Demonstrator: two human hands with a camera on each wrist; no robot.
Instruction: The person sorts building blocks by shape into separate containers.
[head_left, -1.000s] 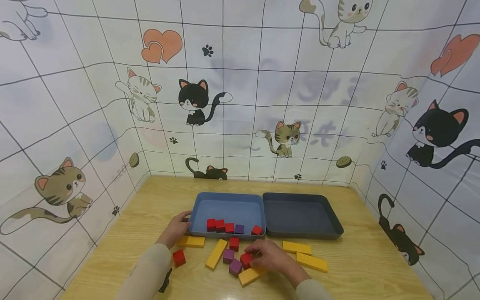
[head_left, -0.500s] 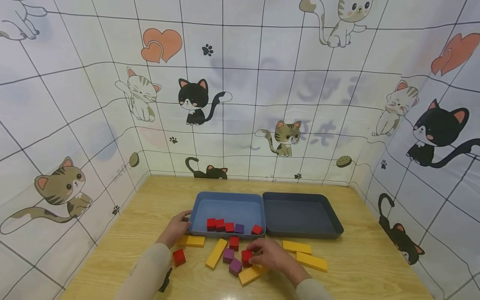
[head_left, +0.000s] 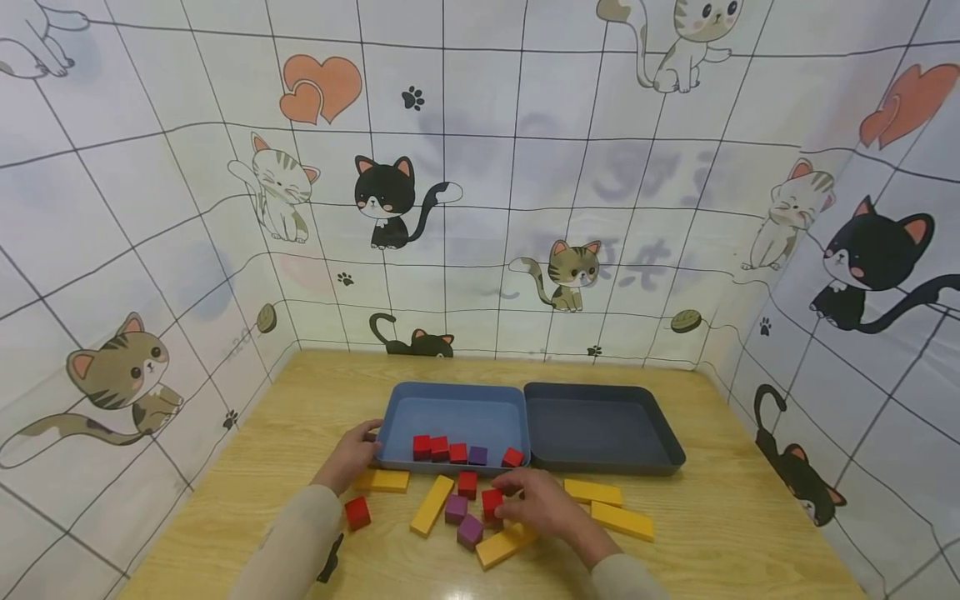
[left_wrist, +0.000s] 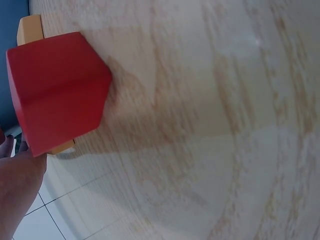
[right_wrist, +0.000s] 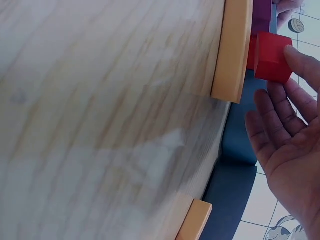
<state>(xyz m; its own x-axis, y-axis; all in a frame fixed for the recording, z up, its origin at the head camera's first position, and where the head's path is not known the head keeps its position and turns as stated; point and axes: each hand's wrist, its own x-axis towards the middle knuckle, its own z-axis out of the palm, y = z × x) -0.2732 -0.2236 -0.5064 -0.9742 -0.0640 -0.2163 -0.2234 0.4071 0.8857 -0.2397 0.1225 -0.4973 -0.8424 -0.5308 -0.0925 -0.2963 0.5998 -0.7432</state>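
The right hand (head_left: 543, 507) pinches a red cube (head_left: 492, 504) between thumb and fingertips (right_wrist: 295, 55), just near of the light blue tray (head_left: 450, 412); two purple cubes (head_left: 462, 518) sit just left of it, a yellow bar (head_left: 504, 546) lies under the hand, and two more yellow bars (head_left: 611, 508) lie to its right. The left hand (head_left: 351, 457) grips the tray's left near corner, fingers curled over the rim; a lone red cube (head_left: 357, 512) lies near of it. Red and purple cubes rest inside the tray; the dark tray (head_left: 600, 429) adjoins it on the right.
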